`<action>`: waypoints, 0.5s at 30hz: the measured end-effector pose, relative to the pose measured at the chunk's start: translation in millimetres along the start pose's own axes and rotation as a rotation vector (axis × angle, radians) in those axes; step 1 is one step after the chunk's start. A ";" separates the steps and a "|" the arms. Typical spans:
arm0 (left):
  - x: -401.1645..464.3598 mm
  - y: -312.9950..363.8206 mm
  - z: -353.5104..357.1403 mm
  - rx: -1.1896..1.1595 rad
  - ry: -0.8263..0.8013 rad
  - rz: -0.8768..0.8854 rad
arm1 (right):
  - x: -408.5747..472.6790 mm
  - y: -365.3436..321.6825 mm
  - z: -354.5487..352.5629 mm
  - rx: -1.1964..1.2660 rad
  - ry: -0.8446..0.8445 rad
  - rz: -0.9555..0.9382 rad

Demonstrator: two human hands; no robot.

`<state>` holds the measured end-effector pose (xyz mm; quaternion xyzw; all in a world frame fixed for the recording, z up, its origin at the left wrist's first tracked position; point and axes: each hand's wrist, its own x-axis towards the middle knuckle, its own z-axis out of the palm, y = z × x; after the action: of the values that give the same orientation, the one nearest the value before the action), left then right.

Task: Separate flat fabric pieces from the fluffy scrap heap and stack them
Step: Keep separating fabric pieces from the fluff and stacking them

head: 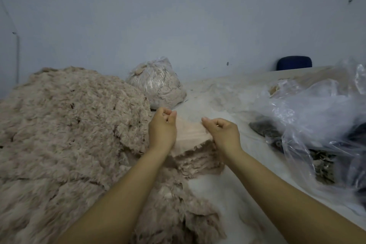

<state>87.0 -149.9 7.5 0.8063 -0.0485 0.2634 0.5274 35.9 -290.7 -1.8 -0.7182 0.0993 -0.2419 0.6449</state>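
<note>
As gripped, fabric piece (189, 128) between hands (195, 130).

from my remote seat this reads as a textile workroom or scrap-sorting room, not a home. a huge heap of beige fluffy fabric scraps (65, 125) covers the left of a long pale worktable (223, 95), with a neat stack of flat beige cut pieces (196, 156) beside it. a tied clear plastic bag stuffed with the same beige scraps (158, 83) sits further back, and crumpled clear plastic sacks holding darker offcuts (309, 125) lie on the right. the bare pale blue wall (178, 16) is scuffed (small marks dot it). a dark blue chair back (294, 63) shows behind the table.
</note>
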 end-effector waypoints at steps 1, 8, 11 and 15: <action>3.3 -1.2 5.1 0.071 0.001 0.023 | 10.4 2.2 0.4 -0.063 0.015 -0.007; 6.7 -24.7 16.1 0.127 -0.115 -0.087 | 39.9 26.2 -2.9 -0.381 0.068 0.043; -1.4 -35.0 -1.0 -0.036 -0.051 -0.192 | 24.6 29.3 -14.7 -0.255 0.178 0.078; -35.1 -44.7 -41.8 -0.183 -0.281 -0.345 | -39.8 34.1 -21.3 -0.143 -0.063 -0.035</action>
<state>57.3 -100.6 -33.4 0.7801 -0.0065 0.0490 0.6237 -2.8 -296.3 -42.6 -0.7713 0.0837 -0.2227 0.5904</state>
